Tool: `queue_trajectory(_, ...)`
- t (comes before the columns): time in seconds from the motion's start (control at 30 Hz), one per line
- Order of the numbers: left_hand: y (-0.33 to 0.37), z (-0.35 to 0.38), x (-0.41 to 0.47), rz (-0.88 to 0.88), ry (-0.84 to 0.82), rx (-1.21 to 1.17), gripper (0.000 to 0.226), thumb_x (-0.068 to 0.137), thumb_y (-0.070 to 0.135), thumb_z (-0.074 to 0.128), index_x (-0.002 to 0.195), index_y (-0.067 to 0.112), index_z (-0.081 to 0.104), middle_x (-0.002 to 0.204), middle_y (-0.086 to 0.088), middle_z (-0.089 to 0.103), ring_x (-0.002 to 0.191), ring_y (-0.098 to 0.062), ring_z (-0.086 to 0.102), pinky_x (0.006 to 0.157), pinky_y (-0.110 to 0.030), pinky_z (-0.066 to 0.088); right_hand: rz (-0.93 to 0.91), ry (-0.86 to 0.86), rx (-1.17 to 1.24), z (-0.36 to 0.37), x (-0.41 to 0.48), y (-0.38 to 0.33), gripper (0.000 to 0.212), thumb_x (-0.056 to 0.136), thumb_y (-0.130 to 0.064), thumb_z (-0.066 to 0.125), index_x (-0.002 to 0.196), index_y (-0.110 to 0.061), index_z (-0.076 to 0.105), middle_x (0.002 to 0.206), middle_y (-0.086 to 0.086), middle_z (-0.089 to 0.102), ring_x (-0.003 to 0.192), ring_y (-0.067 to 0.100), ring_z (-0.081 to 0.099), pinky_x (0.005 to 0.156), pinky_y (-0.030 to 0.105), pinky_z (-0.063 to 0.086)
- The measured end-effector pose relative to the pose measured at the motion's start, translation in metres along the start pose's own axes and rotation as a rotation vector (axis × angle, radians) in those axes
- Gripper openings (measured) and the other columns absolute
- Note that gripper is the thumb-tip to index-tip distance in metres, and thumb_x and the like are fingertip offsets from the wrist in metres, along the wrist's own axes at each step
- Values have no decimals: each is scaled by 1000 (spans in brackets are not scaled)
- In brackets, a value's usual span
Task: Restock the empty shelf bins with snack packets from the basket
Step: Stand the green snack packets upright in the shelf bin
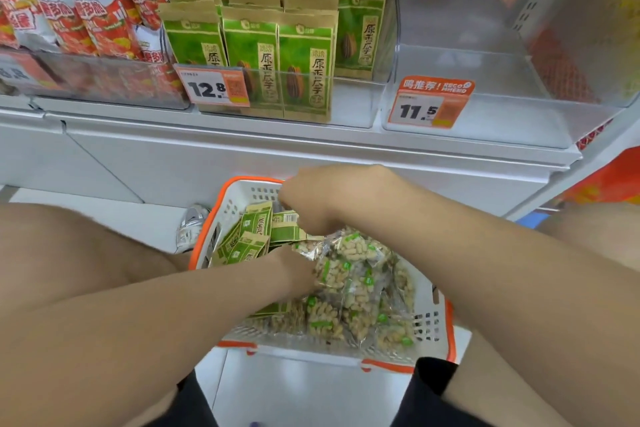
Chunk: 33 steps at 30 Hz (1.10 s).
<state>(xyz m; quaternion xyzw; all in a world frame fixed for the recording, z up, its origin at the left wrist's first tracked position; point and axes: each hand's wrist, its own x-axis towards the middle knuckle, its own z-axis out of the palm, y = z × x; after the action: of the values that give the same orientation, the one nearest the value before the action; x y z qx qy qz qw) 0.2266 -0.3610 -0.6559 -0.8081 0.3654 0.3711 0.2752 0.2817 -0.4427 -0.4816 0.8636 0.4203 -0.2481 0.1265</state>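
A white basket with an orange rim (437,324) stands on the floor below the shelf. It holds green sunflower-seed packets (254,229) at the far left and clear peanut packets (360,288) at the near right. My left hand (294,270) reaches in from the left, its fingers buried among the peanut packets. My right hand (308,208) is bent down over the green packets, fingers closed on one of them. On the shelf above, a clear bin (485,45) with an 11.5 price tag (427,104) stands empty.
Left of the empty bin, a bin of green seed packets (277,55) carries a 12.8 tag (213,88). Further left is a bin of red and white snack bags (86,10). A silver packet (190,225) lies on the floor beside the basket. My knees flank it.
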Motion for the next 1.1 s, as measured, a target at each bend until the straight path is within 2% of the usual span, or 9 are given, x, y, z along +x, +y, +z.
queue_trajectory(0.1,-2,2,1,2,36,70,34,105,17,61,139,21,63,139,-8,59,125,-32,59,97,-47,52,-26,12,-1,-3,-2,4,32,101,-13,54,129,-18,66,123,7,68,100,24,70,50,27,34)
queue_trajectory(0.23,-15,-16,-9,-77,65,-127,21,100,-1,55,115,13,63,106,-4,64,101,-29,62,83,-40,51,7,-43,-57,-11,-10,8,22,97,-5,52,77,-14,51,78,3,54,60,20,45,50,29,34)
queue_trajectory(0.37,-43,-41,-25,-181,240,-549,33,93,-9,49,115,16,50,93,-1,53,81,-23,53,64,-38,45,67,-63,-76,-22,-21,18,31,96,-3,51,69,-15,40,71,2,45,63,22,42,58,32,37)
queue_trajectory(0.47,-62,-61,-36,-304,517,-701,33,94,-5,45,120,9,58,112,-7,59,99,-34,59,78,-43,52,105,20,-52,-36,-33,30,34,98,-5,53,68,-13,40,69,2,46,60,20,44,55,30,37)
queue_trajectory(0.63,-85,-94,-60,-701,1276,-1473,21,98,0,45,105,16,56,88,-7,67,79,-34,67,60,-48,54,312,238,149,-44,-41,60,24,97,-12,59,78,-17,43,85,6,51,79,26,59,60,33,43)
queue_trajectory(0.73,-93,-107,-75,-856,1538,-1869,16,105,11,40,106,20,53,103,-10,66,83,-26,68,64,-46,61,433,353,269,-51,-48,71,14,104,-25,52,95,-15,52,96,10,52,85,30,55,70,36,44)
queue_trajectory(0.9,-96,-133,-101,-602,1662,-2603,38,98,-2,34,121,3,64,104,-18,74,87,-30,74,57,-38,63,528,709,680,-62,-49,84,40,106,-39,52,131,-8,47,130,18,58,115,40,59,87,42,49)
queue_trajectory(0.97,-98,-138,-107,-566,1581,-2736,37,105,13,34,119,9,67,96,-14,76,78,-27,73,54,-35,60,479,888,909,-67,-46,84,43,101,-35,64,136,-15,51,133,10,60,118,32,61,95,45,54)
queue_trajectory(1.1,-104,-145,-112,-622,1508,-2696,45,112,49,33,101,18,63,68,-2,67,50,-15,56,53,-28,50,311,1138,1469,-68,-48,82,32,91,-35,81,106,-8,75,94,11,80,88,30,78,83,54,63)
